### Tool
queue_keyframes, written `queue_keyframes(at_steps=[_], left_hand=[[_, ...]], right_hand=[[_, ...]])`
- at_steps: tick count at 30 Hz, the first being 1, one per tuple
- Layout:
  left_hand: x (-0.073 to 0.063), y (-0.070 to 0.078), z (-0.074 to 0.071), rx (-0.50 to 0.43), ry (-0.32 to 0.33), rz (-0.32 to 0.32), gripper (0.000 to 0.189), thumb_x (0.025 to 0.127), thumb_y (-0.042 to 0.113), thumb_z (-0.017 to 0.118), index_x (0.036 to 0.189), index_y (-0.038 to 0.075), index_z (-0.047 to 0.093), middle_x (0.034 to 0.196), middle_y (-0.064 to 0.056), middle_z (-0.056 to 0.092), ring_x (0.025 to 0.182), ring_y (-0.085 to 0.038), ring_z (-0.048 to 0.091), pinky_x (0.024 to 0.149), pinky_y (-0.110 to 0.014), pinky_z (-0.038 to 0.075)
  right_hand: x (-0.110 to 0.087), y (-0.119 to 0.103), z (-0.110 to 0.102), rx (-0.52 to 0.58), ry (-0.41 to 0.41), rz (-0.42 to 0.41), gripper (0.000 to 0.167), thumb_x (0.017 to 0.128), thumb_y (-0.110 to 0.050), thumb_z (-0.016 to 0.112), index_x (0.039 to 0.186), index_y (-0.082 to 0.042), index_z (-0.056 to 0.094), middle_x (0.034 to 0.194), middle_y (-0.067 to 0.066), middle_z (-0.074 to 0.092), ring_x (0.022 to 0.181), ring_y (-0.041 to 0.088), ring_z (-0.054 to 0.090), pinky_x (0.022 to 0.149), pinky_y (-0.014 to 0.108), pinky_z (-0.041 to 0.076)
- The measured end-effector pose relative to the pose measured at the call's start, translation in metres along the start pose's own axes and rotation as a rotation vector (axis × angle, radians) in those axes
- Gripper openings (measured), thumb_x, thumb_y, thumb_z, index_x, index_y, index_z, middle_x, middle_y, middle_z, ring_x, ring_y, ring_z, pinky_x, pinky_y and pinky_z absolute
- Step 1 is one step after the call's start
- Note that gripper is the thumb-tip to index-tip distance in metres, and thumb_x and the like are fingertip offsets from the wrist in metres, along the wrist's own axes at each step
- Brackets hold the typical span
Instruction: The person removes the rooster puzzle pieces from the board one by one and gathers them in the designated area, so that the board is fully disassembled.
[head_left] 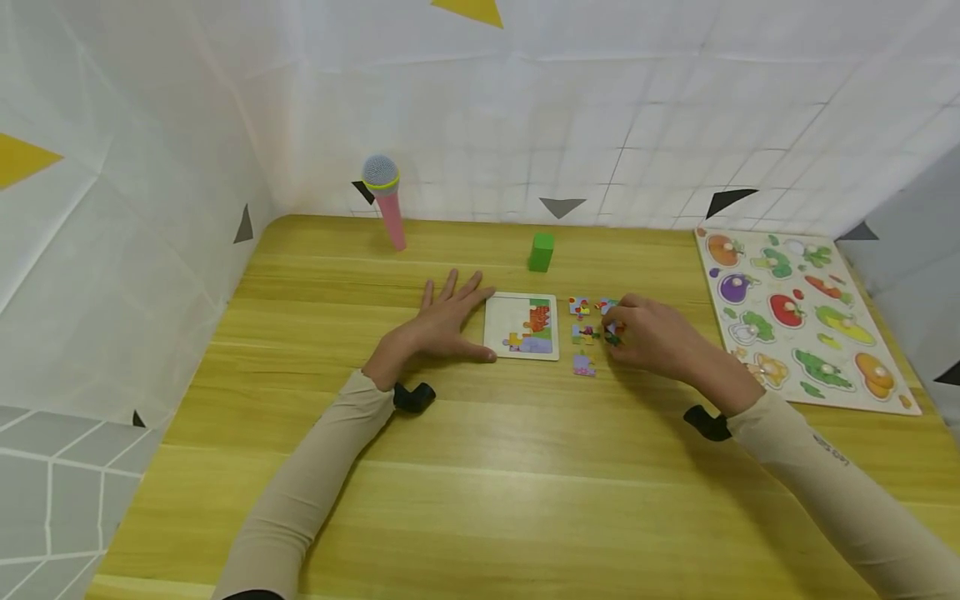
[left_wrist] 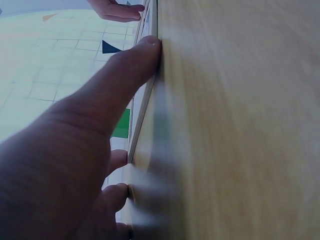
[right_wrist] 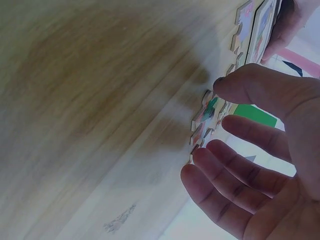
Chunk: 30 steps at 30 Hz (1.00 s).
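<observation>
Touching part-filled, pale, square wooden board [head_left: 506, 315] with spread left fingers [head_left: 448, 287]; holding parted right fingers [right_wrist: 215, 197] over, maybe on, bright, flat puzzle pieces [head_left: 582, 334] left to fit.

- Some loose puzzle pieces [head_left: 604, 306] are partly covered by the right hand [head_left: 651, 337] in the head view
- The lettering [head_left: 830, 450] on the right sleeve [head_left: 832, 487] is too small to be read surely
- Part of the puzzle board [left_wrist: 137, 112] is hidden by the left hand [left_wrist: 75, 145] in the left wrist view
- The microphone [right_wrist: 300, 60] is cut off by the right wrist view's edge
</observation>
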<state>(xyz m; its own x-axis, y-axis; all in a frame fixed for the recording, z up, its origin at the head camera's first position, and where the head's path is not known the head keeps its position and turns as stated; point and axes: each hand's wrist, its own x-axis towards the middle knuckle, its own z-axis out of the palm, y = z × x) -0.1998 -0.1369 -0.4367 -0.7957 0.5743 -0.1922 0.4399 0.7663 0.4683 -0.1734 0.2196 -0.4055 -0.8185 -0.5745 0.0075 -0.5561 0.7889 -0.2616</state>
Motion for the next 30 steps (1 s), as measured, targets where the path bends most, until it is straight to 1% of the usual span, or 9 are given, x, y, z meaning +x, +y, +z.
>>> queue_keyframes(at_steps=[9, 15, 18, 23, 30], left_hand=[[-0.001, 0.003, -0.001, -0.003, -0.001, -0.003, 0.112, 0.076, 0.071, 0.072, 0.162, 0.025, 0.017, 0.168, -0.003, -0.005, 0.150, -0.033, -0.018, 0.112, -0.059, -0.018], [0.000, 0.002, 0.000, -0.005, 0.004, -0.001, 0.112, 0.076, 0.071, 0.073, 0.162, 0.025, 0.017, 0.168, -0.003, -0.005, 0.149, -0.033, -0.019, 0.112, -0.059, -0.018], [0.000, 0.001, 0.000, -0.004, 0.004, 0.000, 0.112, 0.076, 0.072, 0.072, 0.162, 0.025, 0.017, 0.168, -0.003, -0.006, 0.149, -0.033, -0.019, 0.112, -0.059, -0.018], [0.000, 0.000, 0.000, -0.002, 0.005, 0.002, 0.112, 0.076, 0.071, 0.073, 0.162, 0.025, 0.018, 0.168, -0.003, -0.005, 0.150, -0.033, -0.018, 0.112, -0.060, -0.018], [0.000, 0.001, 0.000, -0.008, 0.007, 0.001, 0.112, 0.076, 0.070, 0.073, 0.162, 0.024, 0.018, 0.168, -0.003, -0.005, 0.150, -0.034, -0.018, 0.112, -0.060, -0.018]], right_hand=[[0.001, -0.005, -0.003, -0.003, 0.033, -0.023, 0.034, 0.079, -0.016, 0.083, 0.108, -0.002, 0.074, 0.105, 0.015, 0.064, 0.082, 0.027, 0.062, 0.070, 0.046, 0.053], [0.004, -0.010, -0.003, 0.005, 0.062, -0.046, 0.035, 0.077, -0.016, 0.086, 0.107, -0.003, 0.073, 0.108, 0.014, 0.065, 0.080, 0.025, 0.063, 0.068, 0.045, 0.053], [0.007, -0.013, -0.002, 0.013, 0.063, -0.054, 0.035, 0.078, -0.018, 0.086, 0.107, -0.004, 0.073, 0.108, 0.013, 0.065, 0.081, 0.024, 0.063, 0.069, 0.044, 0.053], [0.012, -0.020, -0.001, 0.025, 0.061, -0.067, 0.038, 0.078, -0.021, 0.087, 0.109, -0.003, 0.073, 0.108, 0.013, 0.065, 0.087, 0.026, 0.064, 0.074, 0.046, 0.053], [0.018, -0.029, 0.000, 0.046, 0.036, -0.070, 0.037, 0.079, -0.017, 0.085, 0.110, -0.002, 0.072, 0.108, 0.014, 0.066, 0.086, 0.026, 0.063, 0.073, 0.045, 0.053]])
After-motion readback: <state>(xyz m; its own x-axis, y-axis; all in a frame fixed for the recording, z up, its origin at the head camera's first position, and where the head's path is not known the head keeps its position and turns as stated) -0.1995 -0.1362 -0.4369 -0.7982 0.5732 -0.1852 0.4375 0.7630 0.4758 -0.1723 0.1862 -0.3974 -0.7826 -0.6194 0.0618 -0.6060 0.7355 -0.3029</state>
